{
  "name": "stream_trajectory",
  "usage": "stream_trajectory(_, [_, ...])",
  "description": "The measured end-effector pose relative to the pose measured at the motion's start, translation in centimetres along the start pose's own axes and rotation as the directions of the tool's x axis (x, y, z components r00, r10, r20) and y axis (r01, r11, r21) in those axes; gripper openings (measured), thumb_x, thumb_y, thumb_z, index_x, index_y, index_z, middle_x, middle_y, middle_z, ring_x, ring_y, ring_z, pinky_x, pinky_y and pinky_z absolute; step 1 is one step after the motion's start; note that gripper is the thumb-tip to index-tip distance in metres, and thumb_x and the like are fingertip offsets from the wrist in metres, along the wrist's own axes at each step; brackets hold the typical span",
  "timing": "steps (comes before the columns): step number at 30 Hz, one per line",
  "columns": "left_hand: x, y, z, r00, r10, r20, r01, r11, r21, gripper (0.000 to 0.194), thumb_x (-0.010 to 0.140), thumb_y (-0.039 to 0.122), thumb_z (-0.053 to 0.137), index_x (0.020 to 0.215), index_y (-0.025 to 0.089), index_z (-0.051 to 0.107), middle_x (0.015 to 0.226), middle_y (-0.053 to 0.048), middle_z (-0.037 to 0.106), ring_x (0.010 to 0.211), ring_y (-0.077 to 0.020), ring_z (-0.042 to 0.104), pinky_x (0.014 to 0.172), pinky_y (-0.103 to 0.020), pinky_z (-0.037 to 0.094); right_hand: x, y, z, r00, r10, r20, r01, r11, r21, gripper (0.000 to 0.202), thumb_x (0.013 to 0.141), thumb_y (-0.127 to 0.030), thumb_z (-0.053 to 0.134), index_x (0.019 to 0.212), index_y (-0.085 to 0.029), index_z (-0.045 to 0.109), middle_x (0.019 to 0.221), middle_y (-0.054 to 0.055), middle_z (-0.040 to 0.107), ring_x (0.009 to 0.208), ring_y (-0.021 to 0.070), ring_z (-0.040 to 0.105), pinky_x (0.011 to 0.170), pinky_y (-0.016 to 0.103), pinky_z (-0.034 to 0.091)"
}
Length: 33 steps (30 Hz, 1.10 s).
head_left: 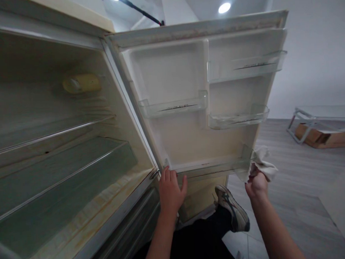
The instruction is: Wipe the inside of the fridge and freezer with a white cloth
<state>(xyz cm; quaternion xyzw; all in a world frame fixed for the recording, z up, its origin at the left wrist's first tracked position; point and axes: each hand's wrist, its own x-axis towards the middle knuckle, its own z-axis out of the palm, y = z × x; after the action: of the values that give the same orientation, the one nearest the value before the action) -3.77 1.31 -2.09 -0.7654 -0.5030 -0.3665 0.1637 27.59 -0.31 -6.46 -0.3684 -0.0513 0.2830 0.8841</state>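
An open refrigerator door [173, 144] fills the middle of the head view, with clear plastic bins on its inner side. At the lower hinge-side corner, my left hand [172, 188] touches the end of the bottom bin [210, 172], its fingers apart and no object in its grasp. On the right, my right hand [257, 182] is wrapped round a white cloth [262, 165] at the other end of that bin. Part of the cloth shows behind the clear plastic.
To the left is the refrigerator's interior, with glass shelves [56, 135] and a yellow lamp cover [83, 83]. My shoe [233, 208] rests below the door. A metal-framed table [305, 115] and a cardboard box [311, 135] stand at the far right.
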Motion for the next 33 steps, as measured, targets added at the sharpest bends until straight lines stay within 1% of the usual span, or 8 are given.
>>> stream_trajectory(5, [0.0, -0.1, -0.2, 1.000, 0.003, 0.001, -0.003, 1.000, -0.015, 0.021, 0.092, 0.039, 0.055, 0.092, 0.019, 0.056, 0.109, -0.018, 0.064, 0.127, -0.0363, 0.051, 0.105, -0.052, 0.045, -1.2, -0.4, 0.4, 0.997, 0.061, -0.036, -0.059, 0.996, 0.066, 0.024, 0.079, -0.027, 0.064, 0.102, -0.019, 0.066, 0.086, -0.003, 0.070, 0.070, 0.0098, 0.064, 0.071, 0.023, 0.058])
stream_trajectory(7, [0.0, -0.1, -0.2, 1.000, -0.005, 0.007, 0.005, 1.000, -0.018, 0.020, 0.091, 0.040, 0.055, 0.092, 0.019, 0.055, 0.109, -0.018, 0.064, 0.127, -0.0365, 0.050, 0.104, -0.052, 0.045, -1.6, -0.2, -0.1, 0.997, 0.074, 0.019, -0.076, 0.994, 0.081, 0.028, 0.079, -0.031, 0.066, 0.105, -0.021, 0.067, 0.088, -0.003, 0.071, 0.073, 0.0115, 0.066, 0.073, 0.026, 0.059])
stream_trajectory(12, [-0.1, -0.1, -0.2, 1.000, -0.004, -0.001, 0.004, 1.000, -0.020, 0.020, 0.091, 0.039, 0.055, 0.091, 0.020, 0.054, 0.106, -0.018, 0.063, 0.127, -0.0367, 0.050, 0.104, -0.053, 0.045, -1.4, 0.4, -1.5, 0.960, 0.214, 0.179, -0.236, 0.966, 0.108, 0.029, 0.081, -0.040, 0.064, 0.104, -0.023, 0.066, 0.090, -0.002, 0.071, 0.077, 0.0132, 0.067, 0.070, 0.028, 0.059])
stream_trajectory(19, [0.0, -0.3, -0.3, 1.000, 0.011, -0.008, -0.011, 0.999, -0.037, 0.018, 0.091, 0.040, 0.055, 0.088, 0.022, 0.052, 0.101, -0.015, 0.062, 0.126, -0.0355, 0.051, 0.104, -0.052, 0.045, -0.6, -0.7, -1.6, 0.989, 0.145, 0.001, -0.145, 0.988, 0.048, 0.030, 0.068, -0.033, 0.072, 0.094, -0.021, 0.062, 0.082, -0.006, 0.066, 0.066, 0.0094, 0.062, 0.054, 0.020, 0.053])
stream_trajectory(25, [0.0, -0.3, -0.4, 1.000, 0.012, -0.008, -0.012, 0.999, -0.037, 0.018, 0.091, 0.040, 0.055, 0.088, 0.022, 0.050, 0.104, -0.016, 0.063, 0.126, -0.0366, 0.051, 0.103, -0.053, 0.045, 0.2, -0.5, -2.4, 0.996, 0.088, -0.024, -0.087, 0.995, 0.045, 0.037, 0.062, -0.025, 0.072, 0.096, -0.023, 0.058, 0.084, -0.008, 0.066, 0.068, 0.0104, 0.063, 0.055, 0.021, 0.052])
stream_trajectory(28, [0.0, -0.5, -0.4, 1.000, 0.015, -0.007, -0.015, 0.999, -0.043, 0.018, 0.091, 0.040, 0.055, 0.088, 0.023, 0.049, 0.104, -0.016, 0.063, 0.126, -0.0369, 0.051, 0.102, -0.054, 0.046, 0.4, -0.1, -2.9, 0.993, 0.111, 0.034, -0.112, 0.992, 0.050, 0.038, 0.065, -0.027, 0.069, 0.102, -0.023, 0.060, 0.091, -0.004, 0.069, 0.075, 0.0132, 0.066, 0.059, 0.023, 0.054])
stream_trajectory(31, [0.0, -0.6, -0.4, 1.000, 0.021, -0.003, -0.021, 0.998, -0.052, 0.018, 0.091, 0.040, 0.056, 0.088, 0.023, 0.048, 0.103, -0.015, 0.062, 0.126, -0.0366, 0.051, 0.102, -0.054, 0.046, -0.1, 0.0, -2.9, 0.989, 0.104, 0.106, -0.109, 0.993, 0.038, 0.035, 0.071, -0.031, 0.067, 0.105, -0.025, 0.060, 0.091, -0.004, 0.070, 0.079, 0.0142, 0.068, 0.070, 0.030, 0.058])
stream_trajectory(33, [-0.1, -0.6, -0.4, 1.000, 0.018, -0.007, -0.019, 0.998, -0.057, 0.018, 0.091, 0.040, 0.056, 0.088, 0.024, 0.048, 0.102, -0.014, 0.062, 0.126, -0.0364, 0.051, 0.102, -0.054, 0.045, -1.1, -0.1, -2.7, 0.977, 0.133, 0.167, -0.141, 0.990, 0.032, 0.032, 0.077, -0.040, 0.065, 0.107, -0.028, 0.061, 0.091, -0.004, 0.071, 0.080, 0.0155, 0.068, 0.075, 0.036, 0.059])
